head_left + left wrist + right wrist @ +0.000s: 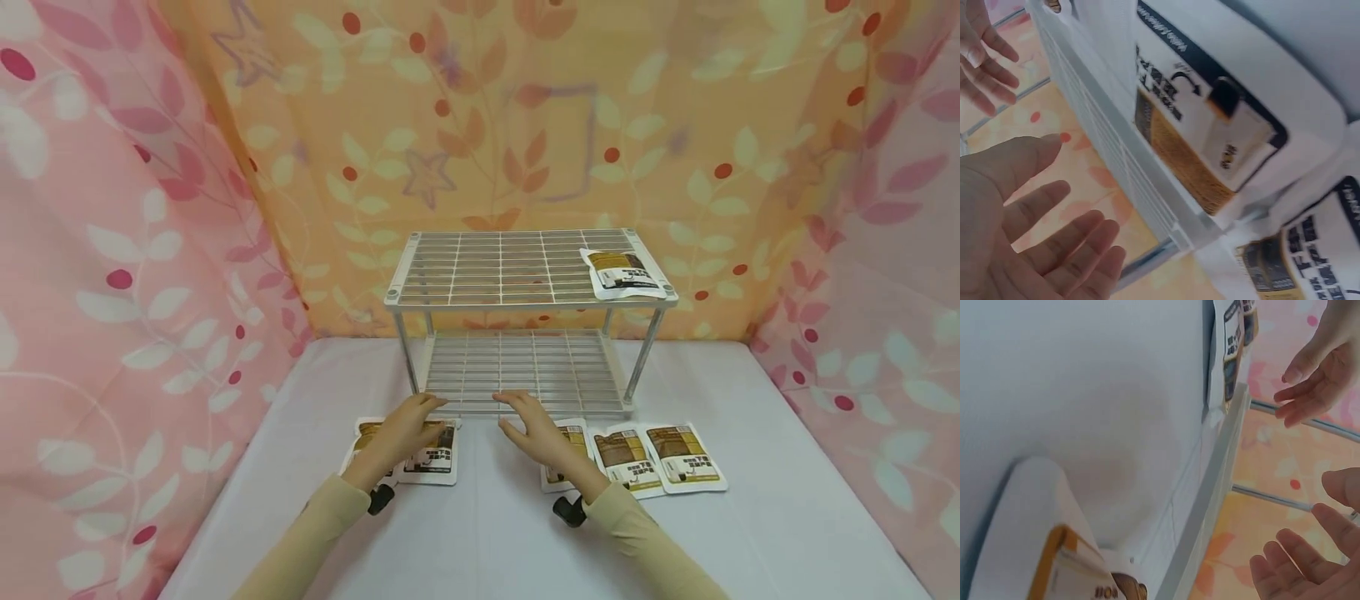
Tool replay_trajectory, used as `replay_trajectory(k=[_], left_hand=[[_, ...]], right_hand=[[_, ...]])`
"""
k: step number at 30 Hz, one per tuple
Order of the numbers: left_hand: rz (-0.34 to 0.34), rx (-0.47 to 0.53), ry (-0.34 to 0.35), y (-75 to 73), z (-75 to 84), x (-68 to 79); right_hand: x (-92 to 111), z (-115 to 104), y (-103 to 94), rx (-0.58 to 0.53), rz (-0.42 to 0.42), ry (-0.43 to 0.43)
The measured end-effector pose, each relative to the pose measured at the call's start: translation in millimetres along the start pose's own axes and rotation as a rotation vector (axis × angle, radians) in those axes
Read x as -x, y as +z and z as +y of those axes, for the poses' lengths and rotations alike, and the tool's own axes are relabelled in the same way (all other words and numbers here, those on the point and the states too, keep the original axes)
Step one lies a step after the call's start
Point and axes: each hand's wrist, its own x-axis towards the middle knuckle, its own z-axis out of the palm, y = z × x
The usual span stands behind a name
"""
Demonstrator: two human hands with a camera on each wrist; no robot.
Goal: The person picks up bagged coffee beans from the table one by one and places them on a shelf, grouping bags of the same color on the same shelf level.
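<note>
My left hand [403,431] is held with fingers extended over a pair of white-edged food pouches; the nearer pouch [433,463] shows beside it and the other pouch [367,432] is partly hidden beneath. My right hand [538,432], fingers spread and relaxed, hovers beside the leftmost of three similar pouches, its forearm covering part of that pouch [576,435]. In the left wrist view the left hand [1041,231] holds nothing, with a printed pouch [1191,137] nearby. The right wrist view shows the right hand [1304,569] with its palm bare too.
A white two-tier wire rack [517,304] stands behind the hands, one pouch [624,275] lying on its top right. Two more pouches, a middle one [626,457] and a right one [684,458], lie on the white tabletop [487,542]. Patterned curtains [510,125] enclose the table.
</note>
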Motion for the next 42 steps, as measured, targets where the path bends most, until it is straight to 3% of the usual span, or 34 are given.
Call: replay_trajectory(k=[6,20,29,36,42], left_hand=[[-0.04,0.002,-0.072,6.7,-2.7,17.9],[-0.068,0.014,-0.249,3.6,-6.2,31.2],[-0.09,-0.009,-0.27,3.8,-12.3,33.9],[-0.135,-0.003,-0.314,8.0,-15.4,28.6],[-0.13,0.012,-0.327,8.7,-15.3,26.8]], right_hand=[[12,1,19.0,-0.015,-0.079,0.005],[9,-7,41.8,-0.079,-0.157,0.014],[1,-8,53.0,-0.149,-0.231,0.029],[-3,-12,58.2,-0.198,-0.253,0.038],[-5,-13,61.3,-0.19,-0.256,0.045]])
